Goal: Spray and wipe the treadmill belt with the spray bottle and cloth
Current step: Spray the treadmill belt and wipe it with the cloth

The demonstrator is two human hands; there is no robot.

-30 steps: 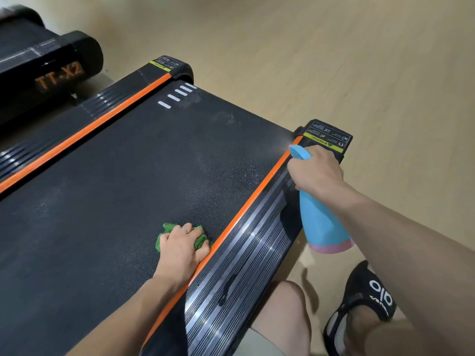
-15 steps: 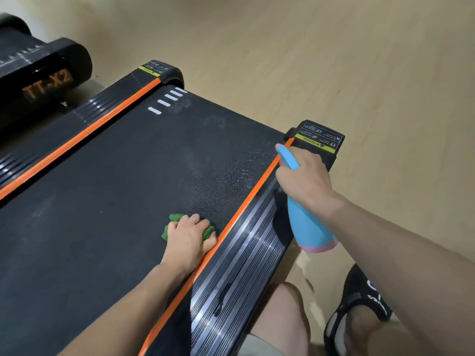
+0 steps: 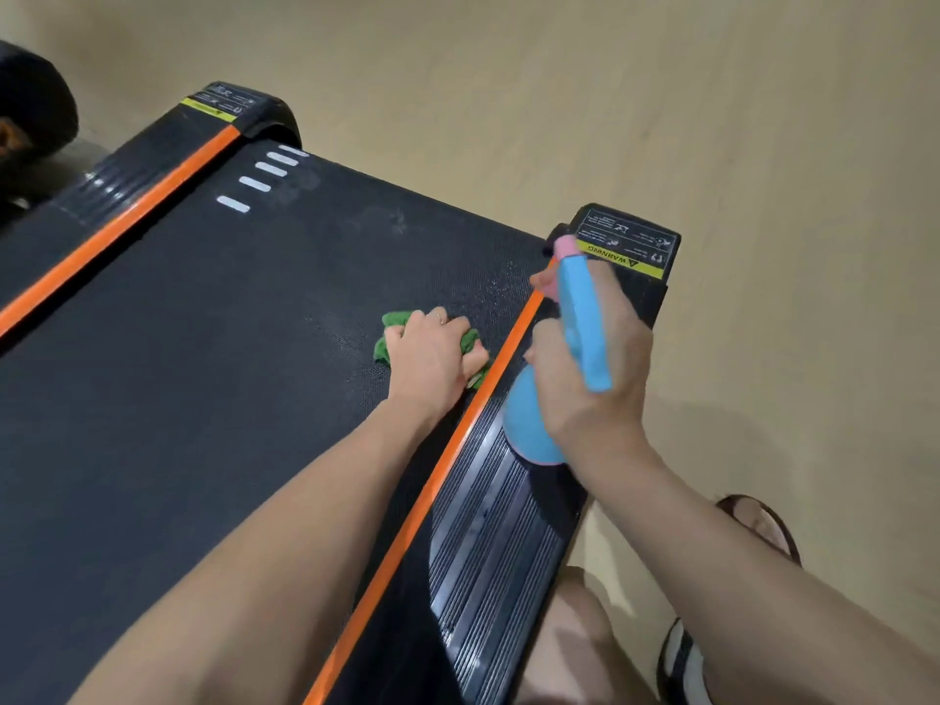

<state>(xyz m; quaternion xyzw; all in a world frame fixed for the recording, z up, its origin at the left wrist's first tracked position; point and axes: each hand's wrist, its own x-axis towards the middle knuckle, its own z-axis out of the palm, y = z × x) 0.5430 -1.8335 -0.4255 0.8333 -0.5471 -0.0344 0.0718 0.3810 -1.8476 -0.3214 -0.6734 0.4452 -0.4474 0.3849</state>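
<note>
Belt fills the left of the view, black and finely textured, running between two orange strips, the right strip just beside the hands. Four short white dashes sit near its far end, and a scatter of fine droplets glistens on the surface near the far right corner (a faint pale smudge shows further along too).

Left hand is down on the belt, fingers curled over a bunched green cloth, pressing it flat close to the right strip; green peeks out on both sides of the knuckles.

Right hand is wrapped round the neck of the blue bottle, held above the ribbed side rail. The bottle's head is blue with a pink nozzle tip pointing toward the far end, and its rounded body bulges out below the palm, with a pink rim at the base.

A black end cap with a yellow warning label sits just beyond the bottle. Pale wood floor lies to the right, where a knee and a shoe show at the bottom edge.
</note>
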